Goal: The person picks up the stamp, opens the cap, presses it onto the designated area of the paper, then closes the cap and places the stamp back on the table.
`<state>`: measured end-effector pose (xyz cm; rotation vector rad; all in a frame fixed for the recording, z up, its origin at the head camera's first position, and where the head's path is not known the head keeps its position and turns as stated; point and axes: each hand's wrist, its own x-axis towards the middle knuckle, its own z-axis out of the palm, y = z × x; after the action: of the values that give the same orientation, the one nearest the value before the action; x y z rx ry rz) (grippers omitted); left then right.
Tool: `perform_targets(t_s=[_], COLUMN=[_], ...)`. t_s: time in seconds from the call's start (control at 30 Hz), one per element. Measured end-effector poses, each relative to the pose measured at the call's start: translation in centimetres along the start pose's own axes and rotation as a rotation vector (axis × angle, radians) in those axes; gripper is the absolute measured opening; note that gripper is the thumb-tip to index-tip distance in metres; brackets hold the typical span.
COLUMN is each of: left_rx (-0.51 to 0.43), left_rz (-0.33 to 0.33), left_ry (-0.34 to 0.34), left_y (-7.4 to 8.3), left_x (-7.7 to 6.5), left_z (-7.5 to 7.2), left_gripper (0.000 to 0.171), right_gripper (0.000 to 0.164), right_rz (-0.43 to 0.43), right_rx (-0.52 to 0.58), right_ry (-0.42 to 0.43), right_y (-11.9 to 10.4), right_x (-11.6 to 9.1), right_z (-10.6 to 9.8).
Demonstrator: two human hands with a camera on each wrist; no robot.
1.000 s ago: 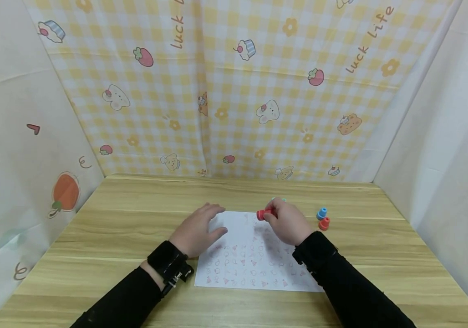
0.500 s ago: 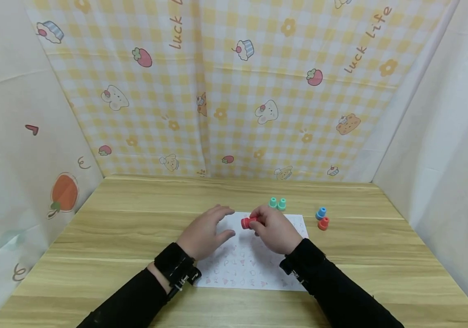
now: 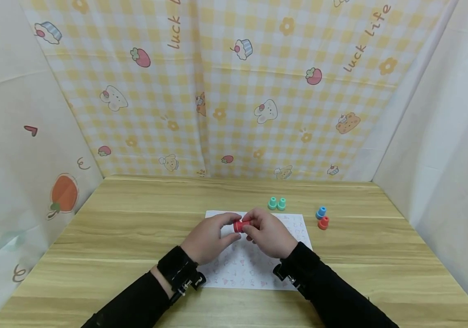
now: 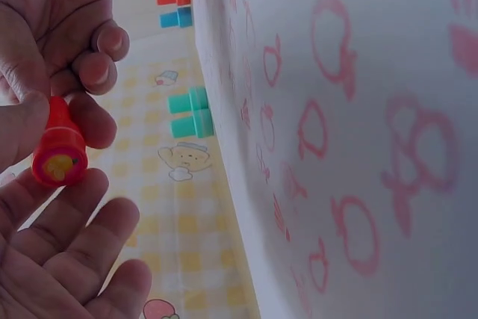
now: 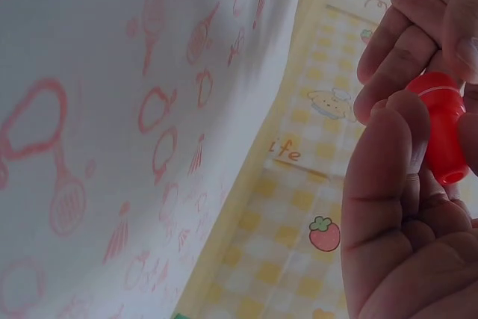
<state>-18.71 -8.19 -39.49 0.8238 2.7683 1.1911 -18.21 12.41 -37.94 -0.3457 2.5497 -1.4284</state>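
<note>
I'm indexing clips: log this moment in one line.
right hand: pinches red stamp above paper | left hand: at its wider end, grip unclear | nearby: two green stamps, blue stamp, another red stamp

Soft, even light around my left hand [image 3: 206, 240] and right hand [image 3: 272, 236], dimmer seen from the wrists.
Beneath them, a soft-edged shadow greys the white paper sheet printed with pink-red figures [image 3: 248, 269]. Both wrist views show my hands shaded against paler yellow-and-white checked cloth [image 5: 261, 248] beyond, the sheet's nearest part blurred.

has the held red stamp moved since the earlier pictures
Yes: in the head view, the held stamp has moved left, farther from the green stamps.
</note>
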Motion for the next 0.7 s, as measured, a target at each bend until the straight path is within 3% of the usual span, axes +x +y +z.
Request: perform_targets(t_s=[0.37,0.7], left_rx=[-0.096,-0.154], left_rz=[0.005,0.019], left_ry=[0.023,0.043], left_y=[-0.19,-0.1], left_x=[-0.14,-0.26], left_z=[0.23,0.19], left_gripper=[0.021,0.02], right_gripper=[0.01,0.019], right_rz=[-0.015,-0.061], right_rx=[0.029,0.065], right_ry=[-0.026,-0.083], right_y=[-0.03,0.17], right_x=[-0.19,-0.4], right_z=[0.2,0.69])
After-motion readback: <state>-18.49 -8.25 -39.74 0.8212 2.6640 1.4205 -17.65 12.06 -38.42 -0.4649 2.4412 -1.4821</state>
